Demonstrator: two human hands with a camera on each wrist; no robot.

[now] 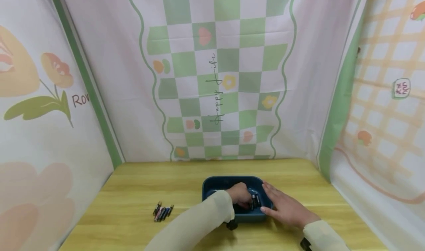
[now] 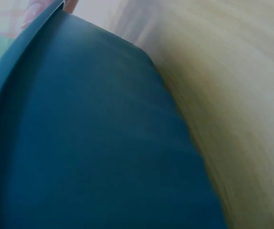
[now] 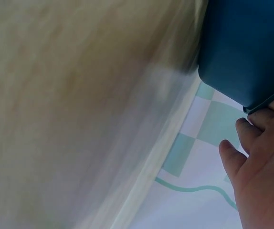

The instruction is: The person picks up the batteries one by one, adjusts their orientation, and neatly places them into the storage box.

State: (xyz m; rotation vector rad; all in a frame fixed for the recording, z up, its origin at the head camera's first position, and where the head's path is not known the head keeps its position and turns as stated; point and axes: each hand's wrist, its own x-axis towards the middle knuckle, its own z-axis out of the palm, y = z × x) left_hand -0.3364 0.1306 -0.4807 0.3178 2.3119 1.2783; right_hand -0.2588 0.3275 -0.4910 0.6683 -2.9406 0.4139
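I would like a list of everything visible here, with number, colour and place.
Bin: one, dark blue, on the table.
Table: one, yellow, under the bin.
Loose batteries: several, mostly dark, some pink, left of the bin.
Binned batteries: at least two, dark, in the bin's right part.
Back cloth: one, white with green checks, behind the table.
Left cloth: one, white with peach flowers, left of the table.
Right cloth: one, white with orange grid, right of the table.
Sleeves: two, cream, over the table.
Wrist units: two, black, at the sleeve ends.
Left hand: one, bare, in the bin.
Right hand: one, bare, on the bin's right rim.
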